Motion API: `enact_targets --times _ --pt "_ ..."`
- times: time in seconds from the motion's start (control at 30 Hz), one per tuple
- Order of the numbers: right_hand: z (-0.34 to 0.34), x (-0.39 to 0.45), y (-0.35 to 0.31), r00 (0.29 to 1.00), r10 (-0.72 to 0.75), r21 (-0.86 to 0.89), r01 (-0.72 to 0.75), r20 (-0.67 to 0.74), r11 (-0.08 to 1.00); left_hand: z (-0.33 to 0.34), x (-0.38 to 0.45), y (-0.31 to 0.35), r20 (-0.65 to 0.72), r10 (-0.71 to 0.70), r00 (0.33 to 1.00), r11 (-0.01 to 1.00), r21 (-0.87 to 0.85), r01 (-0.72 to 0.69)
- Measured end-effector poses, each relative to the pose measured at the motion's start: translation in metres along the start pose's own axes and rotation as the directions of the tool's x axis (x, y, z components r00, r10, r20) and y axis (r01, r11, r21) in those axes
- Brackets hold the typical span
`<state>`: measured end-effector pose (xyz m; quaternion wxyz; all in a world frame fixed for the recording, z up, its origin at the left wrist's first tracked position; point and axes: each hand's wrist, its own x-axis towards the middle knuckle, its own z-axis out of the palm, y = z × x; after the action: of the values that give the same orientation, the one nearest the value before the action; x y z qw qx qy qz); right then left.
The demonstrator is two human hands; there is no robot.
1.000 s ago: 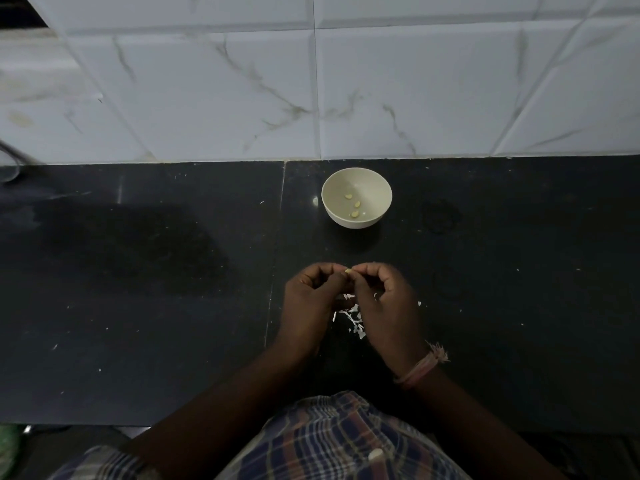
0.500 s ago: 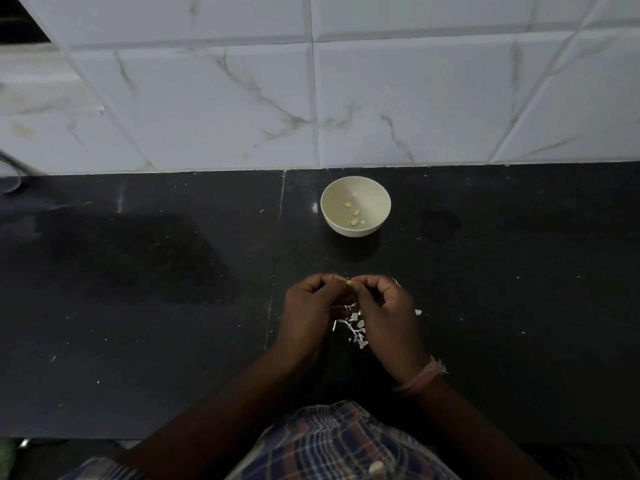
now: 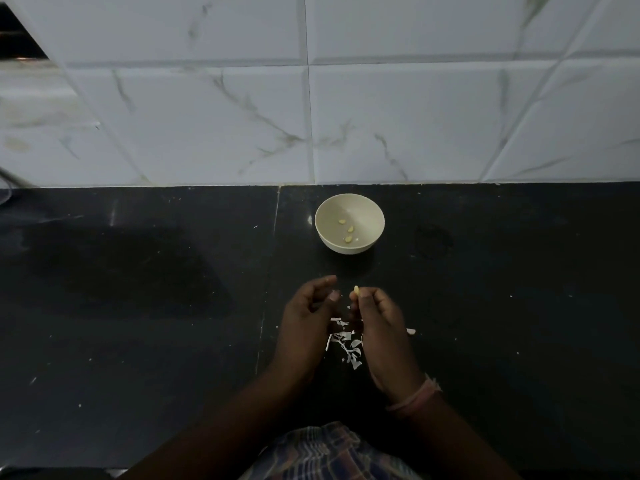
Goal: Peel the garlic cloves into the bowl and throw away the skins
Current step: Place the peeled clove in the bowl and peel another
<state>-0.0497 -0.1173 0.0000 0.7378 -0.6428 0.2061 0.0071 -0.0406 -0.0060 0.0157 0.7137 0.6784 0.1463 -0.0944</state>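
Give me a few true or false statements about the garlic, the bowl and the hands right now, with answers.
1. The bowl holds three cloves. True.
2. The right hand pinches a clove. True.
3. The left hand grips the bowl. False: it is apart from the bowl, holding nothing visible.
4. The skins lie in the bowl. False: they lie on the counter between the hands.
5. The bowl lies tipped over. False: it stands upright.
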Motion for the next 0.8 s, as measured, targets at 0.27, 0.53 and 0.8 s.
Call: enact_targets --times 0.27,0.53,0.8 --pt "0.000 0.005 0.001 0.999 -0.054 -0.099 0.053 -0.006 0.994 0.004 0.001 0.005 0.006 -0.065 0.998 0.987 -0.146 0.065" --pt "0.000 0.008 0.000 0.996 -0.088 -0.161 0.089 0.014 0.983 0.006 0.003 0.004 0.119 -0.022 0.993 0.985 -0.167 0.042" --pt "-0.002 0.011 -0.008 0.981 -0.186 -0.242 0.166 -0.061 0.956 0.011 0.007 0.001 0.120 -0.130 0.984 0.940 -0.301 0.161"
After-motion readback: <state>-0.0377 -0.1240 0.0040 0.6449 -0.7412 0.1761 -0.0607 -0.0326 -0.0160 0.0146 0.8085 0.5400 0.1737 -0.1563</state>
